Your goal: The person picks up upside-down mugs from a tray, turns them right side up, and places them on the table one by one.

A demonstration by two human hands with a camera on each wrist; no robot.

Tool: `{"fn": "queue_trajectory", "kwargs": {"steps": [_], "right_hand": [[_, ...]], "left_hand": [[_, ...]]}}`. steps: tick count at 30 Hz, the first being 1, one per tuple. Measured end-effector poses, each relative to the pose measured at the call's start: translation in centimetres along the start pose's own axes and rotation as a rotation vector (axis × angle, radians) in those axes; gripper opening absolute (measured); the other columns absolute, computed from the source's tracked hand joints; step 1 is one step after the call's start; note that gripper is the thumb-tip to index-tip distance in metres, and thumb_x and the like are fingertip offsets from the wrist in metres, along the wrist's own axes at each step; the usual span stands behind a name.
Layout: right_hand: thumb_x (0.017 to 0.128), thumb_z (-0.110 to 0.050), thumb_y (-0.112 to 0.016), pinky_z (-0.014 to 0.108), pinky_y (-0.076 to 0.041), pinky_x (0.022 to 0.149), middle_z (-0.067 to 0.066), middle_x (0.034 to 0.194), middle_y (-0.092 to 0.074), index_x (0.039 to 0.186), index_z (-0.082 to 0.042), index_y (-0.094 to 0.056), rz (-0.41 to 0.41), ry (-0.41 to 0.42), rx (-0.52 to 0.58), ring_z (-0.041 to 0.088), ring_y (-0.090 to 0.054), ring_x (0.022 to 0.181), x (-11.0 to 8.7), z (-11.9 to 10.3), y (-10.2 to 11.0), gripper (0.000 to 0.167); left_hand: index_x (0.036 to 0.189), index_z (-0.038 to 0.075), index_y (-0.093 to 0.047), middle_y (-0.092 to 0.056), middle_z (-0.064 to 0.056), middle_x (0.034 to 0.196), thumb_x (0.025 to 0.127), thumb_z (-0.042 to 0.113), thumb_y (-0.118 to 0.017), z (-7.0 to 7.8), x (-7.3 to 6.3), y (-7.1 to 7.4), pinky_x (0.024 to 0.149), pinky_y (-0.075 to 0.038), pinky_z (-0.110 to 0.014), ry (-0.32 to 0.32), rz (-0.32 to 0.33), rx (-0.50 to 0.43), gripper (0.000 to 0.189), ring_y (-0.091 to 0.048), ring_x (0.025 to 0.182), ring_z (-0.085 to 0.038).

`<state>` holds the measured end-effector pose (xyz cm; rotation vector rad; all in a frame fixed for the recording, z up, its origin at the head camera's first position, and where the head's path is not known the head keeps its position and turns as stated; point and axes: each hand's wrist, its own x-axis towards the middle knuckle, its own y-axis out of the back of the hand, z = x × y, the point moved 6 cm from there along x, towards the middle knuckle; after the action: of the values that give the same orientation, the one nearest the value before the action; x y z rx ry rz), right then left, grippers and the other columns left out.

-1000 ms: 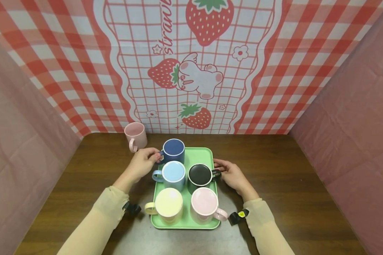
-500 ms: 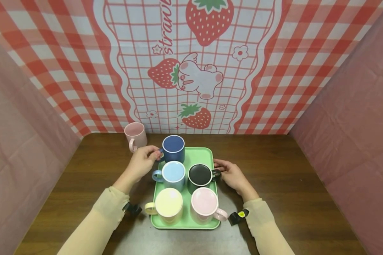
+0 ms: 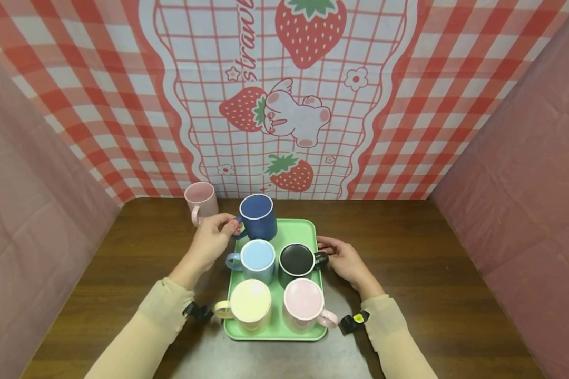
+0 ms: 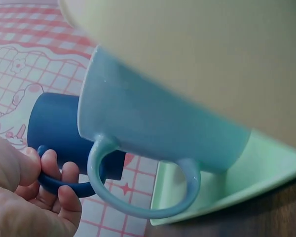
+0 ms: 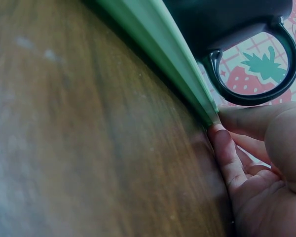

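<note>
My left hand [image 3: 211,239] grips the handle of a dark blue mug [image 3: 260,223], fingers hooked through it in the left wrist view. This mug is lifted over the back left of a green tray [image 3: 296,229]. On the tray stand a light blue mug [image 3: 257,263], a black mug [image 3: 296,266], a yellow mug [image 3: 251,308] and a pink mug [image 3: 303,308]. At the tray's right edge my right hand [image 3: 348,263] pinches the rim between thumb and finger, beside the black mug's handle; the right wrist view shows this closely.
Another pink mug [image 3: 201,202] stands at the back left of the wooden table [image 3: 398,252], just behind my left hand. A red checked strawberry cloth [image 3: 289,121] hangs behind the table, and pink cloth [image 3: 526,184] closes off both sides.
The dark blue mug has risen steadily in my left hand and shifted slightly back. My right hand and the tray have stayed where they were.
</note>
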<state>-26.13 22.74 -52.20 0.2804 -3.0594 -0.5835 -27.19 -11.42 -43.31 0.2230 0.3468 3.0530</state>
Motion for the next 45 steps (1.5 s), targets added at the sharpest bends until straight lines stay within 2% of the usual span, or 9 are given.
{"fn": "queue_trajectory", "kwargs": {"steps": [4, 12, 17, 20, 25, 29, 35, 39, 45], "right_hand": [[0.086, 0.021, -0.052, 0.02, -0.053, 0.079, 0.023, 0.129, -0.072, 0.149, 0.006, -0.062, -0.002, -0.001, 0.001, 0.022, -0.068, 0.107, 0.0, -0.1, -0.1, 0.066], [0.086, 0.02, -0.053, 0.02, -0.053, 0.078, 0.023, 0.128, -0.072, 0.148, 0.007, -0.062, 0.002, 0.009, 0.001, 0.021, -0.068, 0.106, 0.0, 0.0, 0.0, 0.064], [0.095, 0.014, -0.059, 0.02, -0.054, 0.08, 0.023, 0.127, -0.073, 0.147, 0.007, -0.062, -0.012, -0.005, 0.009, 0.019, -0.068, 0.106, -0.1, 0.0, 0.1, 0.053], [0.102, 0.007, -0.064, 0.02, -0.055, 0.081, 0.024, 0.127, -0.073, 0.146, 0.008, -0.063, -0.019, -0.008, 0.014, 0.017, -0.069, 0.105, -0.2, -0.2, 0.3, 0.044], [0.106, -0.003, -0.069, 0.02, -0.055, 0.079, 0.024, 0.127, -0.074, 0.144, 0.007, -0.065, 0.004, 0.015, 0.0, 0.017, -0.068, 0.103, -0.3, -1.1, 0.8, 0.039], [0.107, -0.009, -0.072, 0.02, -0.055, 0.084, 0.024, 0.128, -0.074, 0.143, 0.004, -0.067, 0.061, 0.043, -0.012, 0.018, -0.068, 0.107, -0.5, -2.3, 1.6, 0.039], [0.107, -0.011, -0.072, 0.019, -0.056, 0.088, 0.03, 0.129, -0.071, 0.14, 0.005, -0.069, 0.107, 0.124, 0.046, 0.014, -0.068, 0.107, -1.0, -5.9, 2.4, 0.037], [0.107, -0.013, -0.072, 0.022, -0.057, 0.088, 0.022, 0.126, -0.074, 0.141, 0.006, -0.068, 0.075, 0.153, 0.062, 0.013, -0.069, 0.108, -1.4, -8.5, 2.1, 0.039], [0.11, -0.022, -0.068, 0.029, -0.057, 0.08, 0.015, 0.126, -0.073, 0.144, 0.0, -0.067, -0.025, 0.051, 0.096, 0.023, -0.069, 0.106, -1.4, -11.6, 0.3, 0.041]], "left_hand": [[0.11, -0.017, -0.07, -0.073, -0.013, 0.094, 0.11, -0.002, -0.058, 0.3, 0.0, 0.1, 0.08, -0.058, -0.025, 0.019, 0.039, -0.07, 0.019, -0.067, 0.09, -0.023], [0.111, -0.017, -0.069, -0.075, -0.002, 0.09, 0.112, 0.001, -0.057, 1.4, -0.1, -0.4, 0.074, -0.055, -0.028, 0.032, 0.084, -0.192, 0.022, -0.07, 0.082, -0.011], [0.109, -0.012, -0.069, -0.074, 0.003, 0.089, 0.113, 0.001, -0.054, 2.3, -0.5, -1.1, 0.074, -0.051, -0.026, 0.067, 0.067, -0.28, 0.02, -0.07, 0.081, -0.008], [0.104, -0.008, -0.068, -0.072, 0.002, 0.09, 0.114, 0.002, -0.053, 3.0, -0.8, -1.4, 0.075, -0.05, -0.027, 0.091, 0.046, -0.329, 0.02, -0.07, 0.082, -0.008], [0.094, 0.0, -0.065, -0.068, -0.001, 0.092, 0.115, 0.004, -0.051, 3.7, -1.0, -1.7, 0.076, -0.048, -0.026, 0.153, 0.017, -0.423, 0.026, -0.069, 0.083, -0.011], [0.084, 0.007, -0.059, -0.062, -0.003, 0.092, 0.116, 0.004, -0.047, 3.8, -1.0, -2.0, 0.075, -0.047, -0.026, 0.194, -0.004, -0.536, 0.034, -0.067, 0.083, -0.014], [0.083, 0.008, -0.052, -0.053, -0.004, 0.095, 0.115, -0.001, -0.042, 4.3, -0.9, -2.3, 0.076, -0.045, -0.026, 0.211, -0.03, -0.624, 0.035, -0.061, 0.085, -0.017], [0.084, 0.008, -0.051, -0.051, -0.004, 0.095, 0.112, -0.006, -0.04, 4.8, -0.9, -2.6, 0.075, -0.044, -0.026, 0.234, -0.026, -0.688, 0.033, -0.059, 0.085, -0.018], [0.086, 0.01, -0.051, -0.049, -0.003, 0.098, 0.112, -0.006, -0.037, 5.4, -1.1, -2.9, 0.076, -0.043, -0.025, 0.267, -0.039, -0.801, 0.033, -0.057, 0.086, -0.018]]}}
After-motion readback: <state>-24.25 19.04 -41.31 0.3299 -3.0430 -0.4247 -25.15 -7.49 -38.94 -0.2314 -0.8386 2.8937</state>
